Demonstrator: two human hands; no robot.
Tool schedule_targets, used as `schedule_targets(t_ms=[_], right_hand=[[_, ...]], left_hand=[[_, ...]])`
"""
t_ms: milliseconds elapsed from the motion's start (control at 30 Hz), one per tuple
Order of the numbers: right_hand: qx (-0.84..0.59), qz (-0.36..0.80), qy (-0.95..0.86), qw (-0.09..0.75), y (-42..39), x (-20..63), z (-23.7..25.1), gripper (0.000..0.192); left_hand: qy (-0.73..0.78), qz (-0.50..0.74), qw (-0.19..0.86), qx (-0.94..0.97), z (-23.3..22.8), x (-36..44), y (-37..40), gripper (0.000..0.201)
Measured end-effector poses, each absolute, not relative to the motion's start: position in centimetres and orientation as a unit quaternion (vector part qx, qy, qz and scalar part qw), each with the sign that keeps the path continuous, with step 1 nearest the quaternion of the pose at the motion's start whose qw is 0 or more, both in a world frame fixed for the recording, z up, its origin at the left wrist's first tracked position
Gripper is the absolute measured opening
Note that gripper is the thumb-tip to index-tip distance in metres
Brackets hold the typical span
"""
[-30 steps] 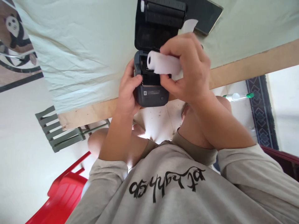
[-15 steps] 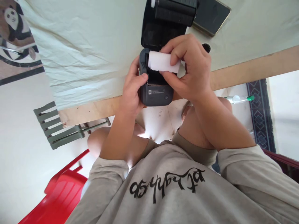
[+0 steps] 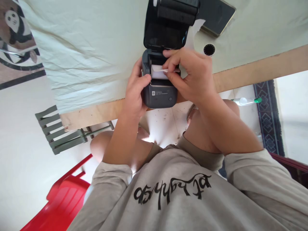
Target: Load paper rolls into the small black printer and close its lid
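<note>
A small dark portable printer lies at the table's near edge with its black lid swung back. My left hand grips its left side, thumb on the top rim. Inside the printer's bay sits a white paper roll. The loose end of the paper is pinched between the thumb and fingers of my right hand, which reaches over the bay from the right. My right fingers hide the roll's right end.
A dark phone rests beyond the printer on the pale tablecloth. Near it are a curled white paper strip and a small round black item. A red chair and a green slatted seat stand at the left.
The paper roll has gone down into the printer's bay. My right hand has lowered slightly and shifted its grip from the roll to the paper's loose end.
</note>
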State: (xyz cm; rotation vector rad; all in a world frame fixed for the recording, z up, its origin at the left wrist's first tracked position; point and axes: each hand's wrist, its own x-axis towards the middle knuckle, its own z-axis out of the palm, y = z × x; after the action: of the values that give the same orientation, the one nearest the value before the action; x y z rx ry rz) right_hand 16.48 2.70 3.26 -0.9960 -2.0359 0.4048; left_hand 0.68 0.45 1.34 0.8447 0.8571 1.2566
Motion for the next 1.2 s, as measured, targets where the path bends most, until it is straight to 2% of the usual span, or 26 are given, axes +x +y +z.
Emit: schedule_targets(t_ms=[200, 367, 433, 500, 633, 700, 800, 867, 1000, 1067, 1200], right_hand=[[-0.34, 0.017, -0.82, 0.461, 1.5, 16.5, 3.5, 0.014], [-0.293, 0.002, -0.852, 0.435, 0.3, 16.9, 3.5, 0.013], [-0.293, 0.023, -0.867, 0.403, 0.1, 17.1, 3.5, 0.011], [-0.293, 0.069, -0.862, 0.407, 0.2, 17.4, 3.5, 0.009], [-0.336, 0.145, -0.754, 0.546, 0.9, 17.7, 3.7, 0.011], [-0.377, 0.193, -0.705, 0.568, 1.0, 17.7, 4.0, 0.024], [-0.377, 0.277, -0.684, 0.559, 1.0, 17.4, 4.5, 0.043], [-0.368, 0.297, -0.679, 0.561, 0.9, 17.3, 4.6, 0.043], [-0.38, 0.293, -0.651, 0.588, 1.0, 17.5, 4.2, 0.029], [-0.395, 0.301, -0.668, 0.554, 1.0, 17.7, 3.9, 0.024], [-0.428, 0.336, -0.719, 0.432, 0.8, 18.0, 3.4, 0.031]], left_hand=[[0.326, 0.56, 0.656, 0.386, 0.9, 0.6, 0.7, 0.03], [0.307, 0.556, 0.644, 0.426, 0.0, 0.4, 0.9, 0.046], [0.335, 0.551, 0.627, 0.437, 0.0, 0.3, 0.7, 0.054], [0.352, 0.551, 0.618, 0.436, 0.1, 0.3, 0.5, 0.067], [0.32, 0.551, 0.626, 0.45, -0.1, 0.2, 0.7, 0.081], [0.299, 0.548, 0.619, 0.475, -0.3, 0.1, 0.8, 0.081], [0.301, 0.536, 0.608, 0.502, -0.5, -0.1, 0.9, 0.078], [0.306, 0.528, 0.61, 0.505, -0.5, -0.1, 0.9, 0.078], [0.317, 0.531, 0.618, 0.486, -0.7, -0.3, 0.9, 0.077], [0.311, 0.532, 0.619, 0.486, -1.0, -0.3, 1.0, 0.079], [0.288, 0.538, 0.615, 0.5, -1.5, -0.3, 1.1, 0.084]])
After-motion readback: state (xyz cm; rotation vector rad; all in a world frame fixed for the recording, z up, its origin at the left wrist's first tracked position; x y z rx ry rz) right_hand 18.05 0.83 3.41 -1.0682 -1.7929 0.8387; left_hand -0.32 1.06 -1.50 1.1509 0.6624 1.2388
